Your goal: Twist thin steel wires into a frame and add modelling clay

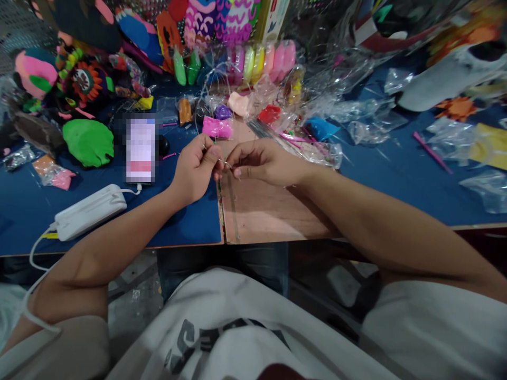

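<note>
My left hand [199, 168] is closed around a thin pale wire [226, 163], which also arches up behind it over the packets. At the wire's near end, my right hand [255, 162] pinches with thumb and fingertips, almost touching the left fingertips. Both hands are above the seam between the blue tabletop [190, 221] and a bare wooden board [273, 211]. Just behind them lie a bright pink clay packet [217, 127], a purple lump [223, 112] and a pale peach lump [238, 104].
A phone [140, 150] is cabled to a white power bank [90, 211] at left, near a green clay disc [87, 142]. Colored clay packs [259, 60] stand behind. Plastic wrappers [372, 116], a purple stick [431, 152] and a whitish curved object [447, 76] lie right.
</note>
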Available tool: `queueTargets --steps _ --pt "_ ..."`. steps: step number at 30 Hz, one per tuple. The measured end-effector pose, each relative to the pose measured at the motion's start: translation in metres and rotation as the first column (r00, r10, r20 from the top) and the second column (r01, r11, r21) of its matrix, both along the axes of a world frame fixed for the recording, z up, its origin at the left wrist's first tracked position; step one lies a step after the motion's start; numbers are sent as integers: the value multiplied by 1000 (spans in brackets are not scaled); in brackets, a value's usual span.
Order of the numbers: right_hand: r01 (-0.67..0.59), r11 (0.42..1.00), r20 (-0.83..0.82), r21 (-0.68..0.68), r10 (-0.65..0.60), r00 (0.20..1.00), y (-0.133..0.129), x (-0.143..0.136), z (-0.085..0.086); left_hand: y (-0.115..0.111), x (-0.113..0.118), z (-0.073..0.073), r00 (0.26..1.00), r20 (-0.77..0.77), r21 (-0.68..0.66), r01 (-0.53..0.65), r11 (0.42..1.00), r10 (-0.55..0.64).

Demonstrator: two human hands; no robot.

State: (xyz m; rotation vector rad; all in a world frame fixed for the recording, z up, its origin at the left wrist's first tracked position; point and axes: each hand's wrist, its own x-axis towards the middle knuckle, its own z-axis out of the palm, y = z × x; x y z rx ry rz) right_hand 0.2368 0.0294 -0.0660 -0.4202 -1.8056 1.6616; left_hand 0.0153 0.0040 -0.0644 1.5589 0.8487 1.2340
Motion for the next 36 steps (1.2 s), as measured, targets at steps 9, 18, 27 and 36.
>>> queueTargets --steps 9,18,27,36 --pt "243 955 1 170 -247 969 -9 -3 -4 -5 3 14 995 10 -103 -93 990 95" --pt "482 692 -54 537 -543 838 -18 -8 4 -8 9 20 987 81 -198 -123 972 141" --pt "520 722 -84 455 -547 833 -27 -11 8 -7 8 15 990 114 -187 -57 981 79" --pt "281 960 -89 19 -278 956 -25 -14 6 -9 4 22 1000 7 -123 13 992 -12"
